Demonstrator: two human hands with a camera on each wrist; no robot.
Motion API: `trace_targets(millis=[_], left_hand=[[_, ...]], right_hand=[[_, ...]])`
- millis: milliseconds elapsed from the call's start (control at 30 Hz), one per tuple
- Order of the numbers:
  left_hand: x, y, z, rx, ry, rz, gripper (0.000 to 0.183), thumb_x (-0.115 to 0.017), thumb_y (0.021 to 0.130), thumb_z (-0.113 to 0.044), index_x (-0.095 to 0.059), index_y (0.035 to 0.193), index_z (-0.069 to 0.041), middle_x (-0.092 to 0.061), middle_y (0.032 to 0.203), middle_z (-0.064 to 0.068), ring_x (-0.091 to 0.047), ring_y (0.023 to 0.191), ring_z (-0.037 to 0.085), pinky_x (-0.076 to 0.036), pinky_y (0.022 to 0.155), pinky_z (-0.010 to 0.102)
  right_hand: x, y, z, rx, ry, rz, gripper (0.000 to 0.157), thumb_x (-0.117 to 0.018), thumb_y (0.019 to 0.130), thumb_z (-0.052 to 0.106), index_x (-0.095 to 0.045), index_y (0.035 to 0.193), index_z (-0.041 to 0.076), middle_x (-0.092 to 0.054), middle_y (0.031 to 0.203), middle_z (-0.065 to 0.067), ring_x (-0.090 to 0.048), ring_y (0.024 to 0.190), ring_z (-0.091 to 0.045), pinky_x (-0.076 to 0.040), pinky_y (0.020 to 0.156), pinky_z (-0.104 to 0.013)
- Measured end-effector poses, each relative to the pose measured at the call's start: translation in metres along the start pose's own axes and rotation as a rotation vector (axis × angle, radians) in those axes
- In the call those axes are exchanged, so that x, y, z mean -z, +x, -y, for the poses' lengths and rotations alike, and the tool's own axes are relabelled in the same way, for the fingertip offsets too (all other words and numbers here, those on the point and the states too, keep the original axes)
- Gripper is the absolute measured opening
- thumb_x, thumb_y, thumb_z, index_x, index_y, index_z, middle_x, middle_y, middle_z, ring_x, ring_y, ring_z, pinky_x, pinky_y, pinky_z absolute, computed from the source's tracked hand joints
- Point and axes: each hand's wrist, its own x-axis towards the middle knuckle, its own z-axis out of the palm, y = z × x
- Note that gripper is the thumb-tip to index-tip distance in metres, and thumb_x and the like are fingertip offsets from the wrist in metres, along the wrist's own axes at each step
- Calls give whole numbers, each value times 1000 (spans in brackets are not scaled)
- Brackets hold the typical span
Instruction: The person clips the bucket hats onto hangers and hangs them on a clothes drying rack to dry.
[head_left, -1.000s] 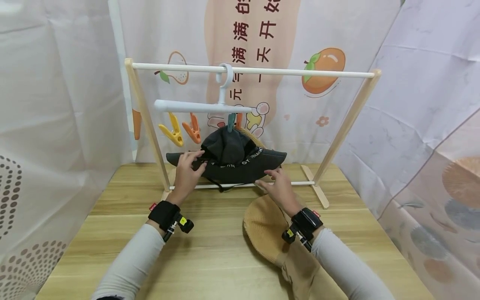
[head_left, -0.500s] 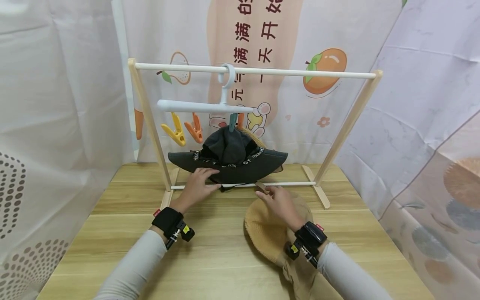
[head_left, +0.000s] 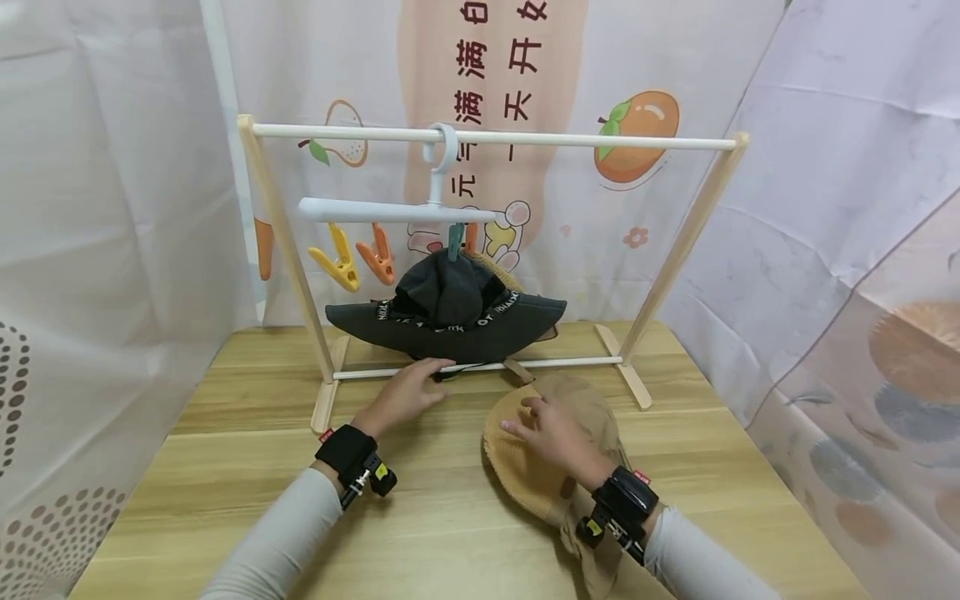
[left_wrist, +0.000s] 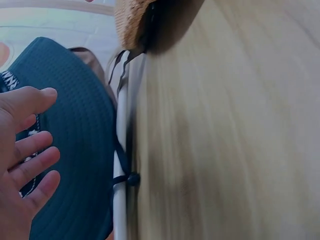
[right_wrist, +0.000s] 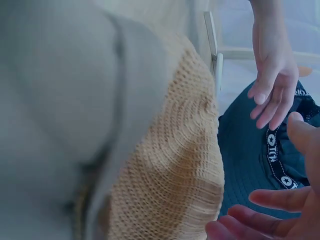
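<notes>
A dark bucket hat (head_left: pixel 450 329) with white lettering hangs from the white hanger (head_left: pixel 375 211), held at its crown by a teal clip (head_left: pixel 454 242). My left hand (head_left: pixel 405 396) is just below its brim, fingers extended and holding nothing. In the left wrist view, a cord with a toggle (left_wrist: pixel 131 179) lies across the rack's lower bar. My right hand (head_left: pixel 558 437) is over a tan woven hat (head_left: pixel 513 475) on the table, fingers loosely bent around nothing. Both hands (right_wrist: pixel 275 75) appear in the right wrist view, apart from each other.
The wooden rack (head_left: pixel 287 250) stands at the back of the table (head_left: pixel 420 533), with a top rail (head_left: pixel 570 140) and a low bar. A yellow clip (head_left: pixel 339 262) and an orange clip (head_left: pixel 377 257) dangle from the hanger's left side. Beige cloth (head_left: pixel 596 567) lies near the right forearm.
Both hands have come away from the dark hat's brim. The left hand dropped below the brim; the right moved down and back over the woven hat. The dark hat stays hanging.
</notes>
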Motion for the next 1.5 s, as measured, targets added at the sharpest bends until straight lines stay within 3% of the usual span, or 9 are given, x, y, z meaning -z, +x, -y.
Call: trace_targets(millis=[300,567,900,1133,1200,1333,1500], left_hand=[[-20,-2,-2,-6,8,42,51,-70,81,-9,-54,129,-13,-57,130,9,-52,118,26,-45,98,44],[-33,1,-8,-26,-2,107,50,-69,83,-11,-53,130,-12,-56,131,11,-49,121,26,-42,101,45],[-53,4,-17,-162,56,169,55,-71,81,-11,-51,132,-12,-56,132,6,-49,121,21,-42,103,40],[-66,4,-19,-450,145,193,60,-62,78,6,-49,134,-11,-50,139,8,-43,128,25,-37,106,41],[-68,4,-20,-499,179,208,64,-60,76,8,-47,136,-11,-48,141,9,-41,129,27,-37,106,43],[-70,5,-23,-523,212,254,68,-60,74,9,-48,136,-14,-46,143,7,-37,132,27,-37,106,43],[-70,5,-24,-505,223,317,68,-61,74,9,-48,137,-17,-43,145,3,-30,136,24,-37,107,44]], right_hand=[[-11,-7,5,64,-106,48,45,-67,83,36,-62,108,-2,-56,85,-9,-51,71,-16,-47,61,-33],[-16,-12,9,99,-90,133,34,-64,85,40,-61,74,8,-50,72,-3,-44,63,-15,-40,55,-30],[-23,-19,6,96,-91,226,29,-68,81,40,-57,69,15,-48,61,7,-43,54,-8,-36,47,-24],[-30,-20,5,92,-116,283,32,-73,75,39,-57,75,11,-50,65,4,-45,59,-12,-38,50,-27],[-31,-20,5,91,-128,300,33,-74,74,39,-58,76,10,-51,66,3,-46,60,-13,-38,51,-28],[-32,-19,4,74,-126,353,37,-75,72,40,-58,80,9,-51,69,2,-46,61,-13,-38,51,-28],[-33,-17,1,90,-109,388,37,-77,72,38,-58,84,9,-52,70,2,-46,62,-12,-37,51,-27]])
